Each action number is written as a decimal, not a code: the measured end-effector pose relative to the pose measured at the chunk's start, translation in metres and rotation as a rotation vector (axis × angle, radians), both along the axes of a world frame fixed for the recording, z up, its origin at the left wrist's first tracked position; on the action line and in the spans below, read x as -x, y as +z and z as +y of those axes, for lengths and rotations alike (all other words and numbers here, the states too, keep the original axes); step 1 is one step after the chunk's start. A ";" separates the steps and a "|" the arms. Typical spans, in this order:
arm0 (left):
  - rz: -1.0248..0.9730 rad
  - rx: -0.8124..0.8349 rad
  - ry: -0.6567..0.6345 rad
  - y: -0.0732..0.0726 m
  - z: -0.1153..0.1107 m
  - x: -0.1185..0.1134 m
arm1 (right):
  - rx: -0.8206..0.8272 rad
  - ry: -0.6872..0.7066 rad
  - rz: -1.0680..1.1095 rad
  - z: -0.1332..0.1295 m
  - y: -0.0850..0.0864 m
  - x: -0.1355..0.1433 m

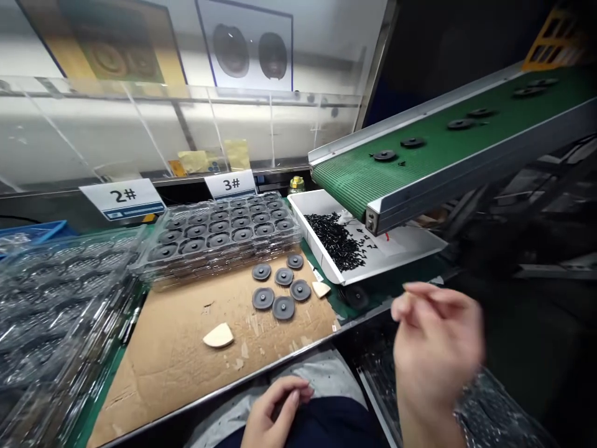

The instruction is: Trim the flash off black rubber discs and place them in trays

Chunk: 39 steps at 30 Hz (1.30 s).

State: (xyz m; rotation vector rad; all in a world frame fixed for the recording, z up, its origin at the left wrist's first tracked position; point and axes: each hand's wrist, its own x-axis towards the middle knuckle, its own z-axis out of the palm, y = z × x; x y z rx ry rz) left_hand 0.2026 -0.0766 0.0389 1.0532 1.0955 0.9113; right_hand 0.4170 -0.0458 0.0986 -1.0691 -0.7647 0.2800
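Note:
My left hand (280,407) lies low over my lap, below the table's front edge, with its fingers loosely curled and nothing visible in them. Raised to the right of the table, my right hand (436,342) is blurred. Its thumb and fingers are pinched together, and whatever they hold, if anything, cannot be made out. Several dark round discs with a small central knob (283,307) lie on the cardboard sheet (172,361). Two cream wedge-shaped pieces are there too, one wedge (219,336) towards the front and another wedge (321,289) by the right edge.
Behind the discs stands a clear compartment tray (161,267) filled with similar discs. Stacked clear trays (56,323) occupy the left. A white tray (392,261) holds small black pieces (333,239) beneath the green conveyor belt (354,177), which carries more discs (385,155).

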 end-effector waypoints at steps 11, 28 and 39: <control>-0.022 0.047 -0.097 -0.018 0.003 -0.013 | 0.731 -0.026 -0.251 0.090 -0.125 -0.046; -0.193 0.088 -0.045 -0.019 0.002 0.003 | 0.570 -0.084 -0.069 0.075 -0.116 -0.009; -0.516 0.049 0.269 -0.006 -0.004 0.035 | 0.688 0.821 -0.151 -0.012 -0.085 0.116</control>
